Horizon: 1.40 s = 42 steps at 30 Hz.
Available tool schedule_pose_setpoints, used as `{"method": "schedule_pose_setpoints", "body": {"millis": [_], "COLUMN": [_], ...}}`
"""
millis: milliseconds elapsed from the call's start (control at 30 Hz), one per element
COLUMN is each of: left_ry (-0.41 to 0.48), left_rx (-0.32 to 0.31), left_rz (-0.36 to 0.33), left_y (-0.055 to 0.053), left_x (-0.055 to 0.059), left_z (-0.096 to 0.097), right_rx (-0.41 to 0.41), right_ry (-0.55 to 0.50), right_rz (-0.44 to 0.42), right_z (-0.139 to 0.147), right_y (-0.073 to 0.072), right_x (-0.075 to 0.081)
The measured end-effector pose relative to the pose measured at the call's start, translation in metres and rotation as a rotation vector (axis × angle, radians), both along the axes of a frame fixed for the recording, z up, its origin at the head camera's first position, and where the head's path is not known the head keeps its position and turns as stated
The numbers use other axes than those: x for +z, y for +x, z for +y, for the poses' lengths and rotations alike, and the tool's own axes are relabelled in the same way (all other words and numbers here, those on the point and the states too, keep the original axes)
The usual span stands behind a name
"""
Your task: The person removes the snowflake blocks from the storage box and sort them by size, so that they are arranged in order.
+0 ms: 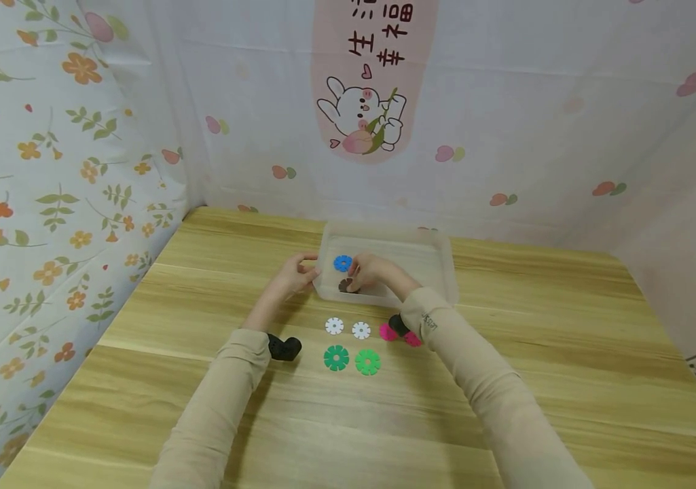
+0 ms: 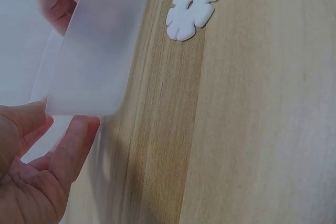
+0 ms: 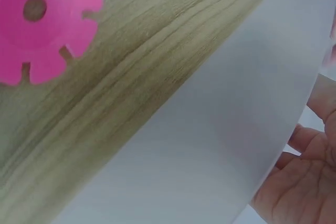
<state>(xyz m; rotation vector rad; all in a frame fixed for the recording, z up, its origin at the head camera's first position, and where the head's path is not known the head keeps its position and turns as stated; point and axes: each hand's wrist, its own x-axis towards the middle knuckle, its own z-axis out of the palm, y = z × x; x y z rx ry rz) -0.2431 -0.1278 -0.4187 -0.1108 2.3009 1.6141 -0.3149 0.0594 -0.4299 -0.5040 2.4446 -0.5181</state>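
A translucent white plastic box (image 1: 450,272) stands at the back of the table. My left hand (image 1: 292,274) touches its left end, with fingertips (image 2: 86,124) against the near corner in the left wrist view. My right hand (image 1: 375,269) reaches into the box and pinches a dark brown notched disc (image 1: 344,286) at its edge. Beside those fingers lies a blue notched disc (image 1: 342,263), inside the box. In the right wrist view the box's wall (image 3: 210,124) hides the fingertips of the right hand (image 3: 310,182).
In front of the box lie two white discs (image 1: 334,326), two pink discs (image 1: 388,331) partly behind the right wrist, a dark green disc (image 1: 336,358) and a light green disc (image 1: 368,362). Patterned cloth (image 1: 250,102) hangs behind the wooden table (image 1: 568,326).
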Motion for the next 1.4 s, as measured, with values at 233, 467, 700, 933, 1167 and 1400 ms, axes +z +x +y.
{"method": "schedule_pose_setpoints", "body": {"millis": [233, 467, 700, 933, 1167, 1400], "left_ry": [0.007, -0.003, -0.013, -0.012, -0.021, -0.031], "left_rx": [0.000, -0.001, 0.004, 0.009, 0.006, 0.010], "left_rz": [-0.001, 0.007, -0.001, -0.002, 0.004, -0.008], "left_y": [0.000, 0.000, 0.001, 0.002, 0.001, -0.001], "left_x": [-0.001, 0.000, 0.000, 0.000, -0.001, -0.001], "left_z": [0.001, 0.002, 0.003, 0.003, 0.002, 0.001], "right_rx": [-0.001, 0.058, 0.019, 0.072, 0.064, -0.036], "right_ry": [0.084, 0.028, -0.043, -0.140, -0.217, -0.237], "right_rz": [0.027, 0.055, -0.035, -0.014, -0.082, -0.121], "right_z": [-0.009, 0.002, 0.000, 0.008, 0.011, 0.008], "right_y": [0.027, -0.026, -0.021, -0.047, -0.016, 0.031], "right_x": [0.029, -0.046, -0.034, -0.080, -0.030, 0.043]}}
